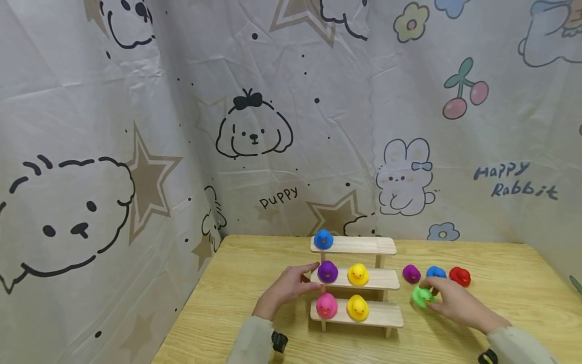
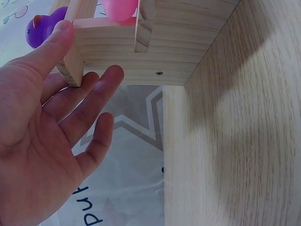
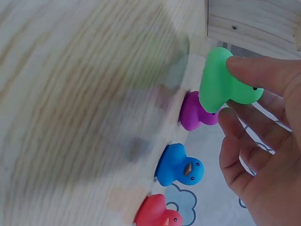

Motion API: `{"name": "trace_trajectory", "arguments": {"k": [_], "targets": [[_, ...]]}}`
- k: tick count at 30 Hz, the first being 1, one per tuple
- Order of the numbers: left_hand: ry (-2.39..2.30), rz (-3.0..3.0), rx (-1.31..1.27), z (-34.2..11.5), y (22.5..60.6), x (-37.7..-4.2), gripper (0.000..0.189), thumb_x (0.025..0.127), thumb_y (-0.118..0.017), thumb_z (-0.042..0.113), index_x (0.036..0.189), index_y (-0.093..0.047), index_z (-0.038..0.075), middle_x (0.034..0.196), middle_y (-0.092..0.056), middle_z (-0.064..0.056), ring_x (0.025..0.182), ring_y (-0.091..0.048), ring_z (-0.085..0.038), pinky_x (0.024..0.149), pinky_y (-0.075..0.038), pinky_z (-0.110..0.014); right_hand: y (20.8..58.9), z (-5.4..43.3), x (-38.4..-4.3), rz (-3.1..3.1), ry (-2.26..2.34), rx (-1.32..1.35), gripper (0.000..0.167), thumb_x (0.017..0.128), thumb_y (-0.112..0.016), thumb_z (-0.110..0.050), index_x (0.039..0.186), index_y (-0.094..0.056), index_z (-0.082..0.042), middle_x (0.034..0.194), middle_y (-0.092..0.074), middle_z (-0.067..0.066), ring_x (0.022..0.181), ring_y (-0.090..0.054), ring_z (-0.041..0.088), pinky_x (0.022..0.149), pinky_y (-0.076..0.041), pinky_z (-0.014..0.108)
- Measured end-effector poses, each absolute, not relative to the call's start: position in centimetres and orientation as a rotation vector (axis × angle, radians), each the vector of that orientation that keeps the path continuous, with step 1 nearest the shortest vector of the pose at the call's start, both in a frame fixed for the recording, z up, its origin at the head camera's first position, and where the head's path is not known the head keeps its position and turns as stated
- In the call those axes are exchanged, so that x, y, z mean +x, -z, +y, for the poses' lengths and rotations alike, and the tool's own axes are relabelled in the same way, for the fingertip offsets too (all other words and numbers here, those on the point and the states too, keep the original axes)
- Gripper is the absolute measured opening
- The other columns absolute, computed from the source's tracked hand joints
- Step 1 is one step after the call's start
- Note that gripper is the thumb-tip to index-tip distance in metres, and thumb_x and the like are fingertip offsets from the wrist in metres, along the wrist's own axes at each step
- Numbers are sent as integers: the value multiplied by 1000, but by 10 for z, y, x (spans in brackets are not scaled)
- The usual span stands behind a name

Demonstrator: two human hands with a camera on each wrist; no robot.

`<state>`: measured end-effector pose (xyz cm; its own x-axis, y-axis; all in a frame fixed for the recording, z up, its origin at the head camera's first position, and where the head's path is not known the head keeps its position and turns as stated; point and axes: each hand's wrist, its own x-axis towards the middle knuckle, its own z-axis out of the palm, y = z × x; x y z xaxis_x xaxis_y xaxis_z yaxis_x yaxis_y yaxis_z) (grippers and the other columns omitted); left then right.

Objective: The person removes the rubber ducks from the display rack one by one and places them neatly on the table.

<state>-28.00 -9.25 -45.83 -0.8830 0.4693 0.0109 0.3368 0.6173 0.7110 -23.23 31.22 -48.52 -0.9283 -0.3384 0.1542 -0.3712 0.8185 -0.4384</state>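
Note:
My right hand (image 1: 456,302) pinches a green rubber duck (image 1: 423,297) between thumb and fingers, to the right of a three-tier wooden shelf (image 1: 379,245). In the right wrist view the duck (image 3: 217,77) is held above the tabletop. At the shelf's left side, my left hand (image 1: 291,287) grips the end of the middle tier, with the thumb (image 2: 62,35) on the board's edge. A purple duck (image 1: 327,272) and a yellow duck (image 1: 358,274) sit on that tier. The top tier bears a blue duck (image 1: 324,239); the bottom one bears a pink duck (image 1: 327,306) and another yellow duck (image 1: 357,308).
Behind the right hand, a magenta-purple duck (image 1: 411,273), a blue duck (image 1: 436,272) and a red duck (image 1: 460,276) stand in a row on the wooden table (image 1: 514,283). A printed curtain (image 1: 291,197) hangs along the table's back and left side.

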Motion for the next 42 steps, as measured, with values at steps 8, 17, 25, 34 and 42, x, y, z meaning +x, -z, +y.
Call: {"name": "trace_trajectory", "arguments": {"k": [8, 17, 25, 34, 42], "targets": [[-1132, 2645, 660, -92, 459, -280, 63, 85, -69, 39, 140, -48, 17, 132, -55, -5, 83, -56, -9, 67, -47, -25, 494, 315, -238, -2926, -754, 616, 32, 71, -81, -7, 97, -63, -12, 87, -56, -9, 79, -53, 10, 69, -49, 29], [-1131, 2635, 630, -92, 457, -279, 62, 86, -69, 37, 141, -47, 18, 133, -54, -7, 85, -56, -10, 68, -48, -26, 503, 319, -244, -2903, -767, 654, 32, 71, -81, -7, 97, -62, -10, 88, -56, -8, 79, -53, 10, 68, -48, 27], [-1117, 2654, 663, -92, 459, -281, 63, 85, -68, 41, 140, -48, 18, 131, -56, -8, 84, -57, -9, 68, -47, -25, 506, 318, -246, -2872, -750, 652, 34, 70, -81, -6, 97, -62, -11, 87, -56, -8, 78, -54, 9, 68, -48, 26], [-1122, 2659, 673, -91, 457, -281, 64, 84, -69, 42, 140, -49, 18, 128, -58, -5, 82, -56, -8, 68, -47, -25, 496, 314, -240, -2903, -780, 573, 39, 68, -83, -8, 101, -62, -9, 94, -59, -4, 83, -54, 15, 70, -49, 31], [-1127, 2649, 658, -92, 456, -279, 64, 84, -69, 40, 140, -49, 17, 127, -58, -6, 82, -57, -8, 68, -47, -25, 477, 304, -232, -2790, -666, 544, 31, 76, -79, -13, 103, -64, -7, 99, -64, 5, 87, -60, 22, 72, -51, 38]]}}
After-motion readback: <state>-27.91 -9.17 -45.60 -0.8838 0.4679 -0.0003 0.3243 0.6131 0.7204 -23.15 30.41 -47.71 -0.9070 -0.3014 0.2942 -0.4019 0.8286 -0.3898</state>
